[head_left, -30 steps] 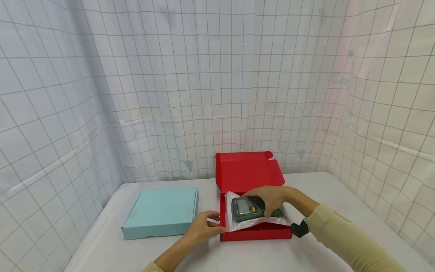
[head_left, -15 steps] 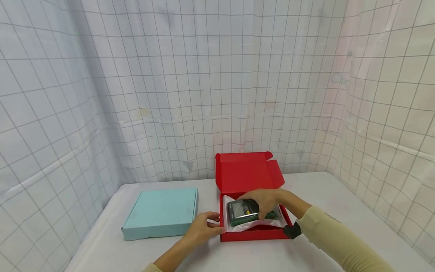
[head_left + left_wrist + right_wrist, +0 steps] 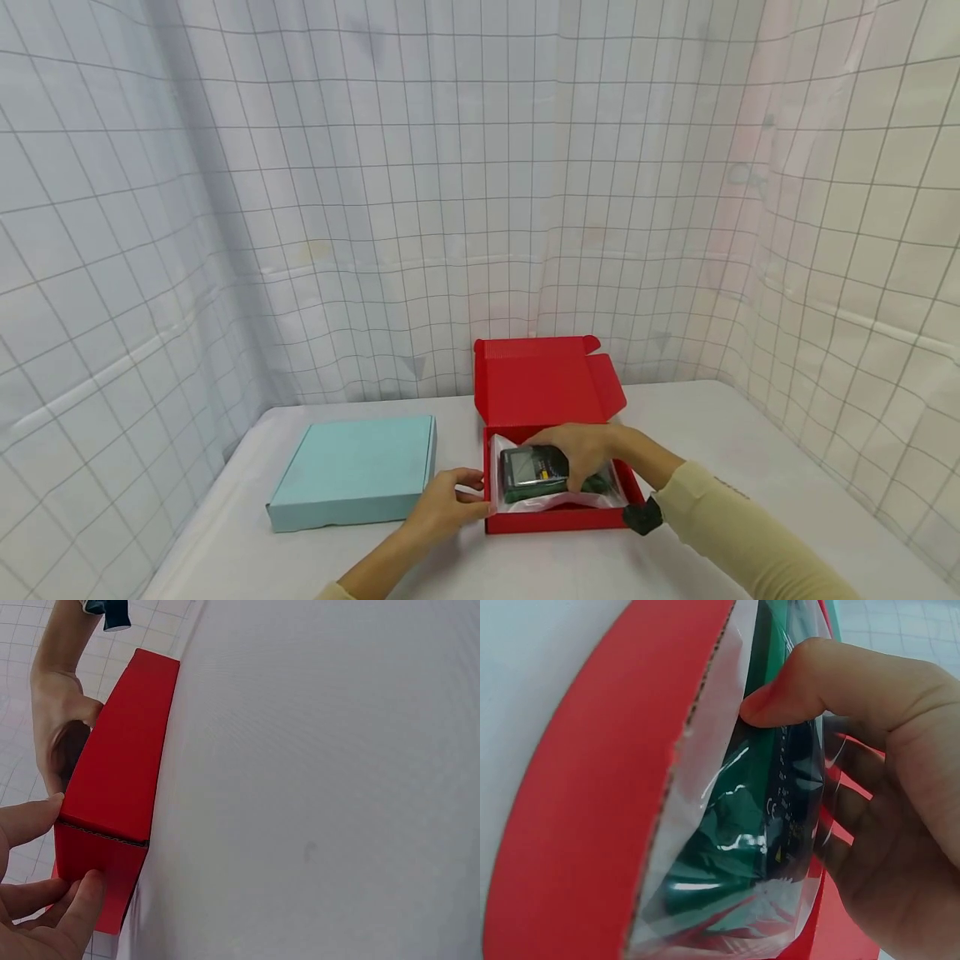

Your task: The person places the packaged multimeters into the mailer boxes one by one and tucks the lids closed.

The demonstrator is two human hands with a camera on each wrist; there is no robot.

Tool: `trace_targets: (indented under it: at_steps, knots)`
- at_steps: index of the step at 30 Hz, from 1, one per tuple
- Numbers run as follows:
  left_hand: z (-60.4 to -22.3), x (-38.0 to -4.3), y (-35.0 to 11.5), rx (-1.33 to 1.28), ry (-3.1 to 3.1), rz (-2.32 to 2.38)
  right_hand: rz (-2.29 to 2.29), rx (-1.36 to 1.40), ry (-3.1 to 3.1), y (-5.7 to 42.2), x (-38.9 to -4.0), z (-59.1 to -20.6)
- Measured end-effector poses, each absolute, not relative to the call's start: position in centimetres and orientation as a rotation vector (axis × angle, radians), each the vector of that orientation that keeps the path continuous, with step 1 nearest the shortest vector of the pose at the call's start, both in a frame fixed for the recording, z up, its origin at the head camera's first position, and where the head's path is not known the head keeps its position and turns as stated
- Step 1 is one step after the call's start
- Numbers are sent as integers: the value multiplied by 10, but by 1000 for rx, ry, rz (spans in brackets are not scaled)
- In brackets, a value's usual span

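Observation:
A dark multimeter (image 3: 523,468) with a green edge lies in a clear plastic bag (image 3: 555,500) inside the open red box (image 3: 558,522). My right hand (image 3: 576,450) grips its right part through the bag. In the right wrist view, the thumb (image 3: 769,709) presses the green side, while the other fingers reach over to the far side, partly hidden by the meter. At the box's left side, my left hand (image 3: 442,504) steadies the cardboard. The left wrist view has its thumb (image 3: 34,819) on the rim by the corner and fingertips (image 3: 91,889) against the outer wall.
A closed light-blue box (image 3: 356,467) lies to the left on the white-covered table (image 3: 712,433). The red lid (image 3: 543,383) stands raised behind the box. A white gridded curtain (image 3: 420,208) surrounds the table at the back and sides.
My right hand has lowered the bagged multimeter into the red box, moving it slightly left and down until it sits within the walls. My left hand has stayed at the box's left side.

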State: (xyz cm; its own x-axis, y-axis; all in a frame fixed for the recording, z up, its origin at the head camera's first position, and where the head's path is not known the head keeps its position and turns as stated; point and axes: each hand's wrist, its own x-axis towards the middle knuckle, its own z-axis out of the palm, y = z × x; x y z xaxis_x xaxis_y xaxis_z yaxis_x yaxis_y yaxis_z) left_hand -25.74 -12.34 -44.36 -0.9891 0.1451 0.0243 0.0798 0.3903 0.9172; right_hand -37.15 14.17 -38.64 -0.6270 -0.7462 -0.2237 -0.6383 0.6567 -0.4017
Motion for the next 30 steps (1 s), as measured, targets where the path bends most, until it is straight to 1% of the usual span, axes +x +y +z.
trace_targets:
  at_steps: [14, 26, 30]
  knots:
    - [-445, -259, -125, 237, 2554, 1704, -472, -1086, 2435, 151, -381, -401]
    - [-444, -259, -124, 219, 2556, 1705, -452, -984, 2473, 157, -379, -397]
    - [-439, -262, -126, 224, 2558, 1726, -463, -1003, 2494, 159, -378, -392]
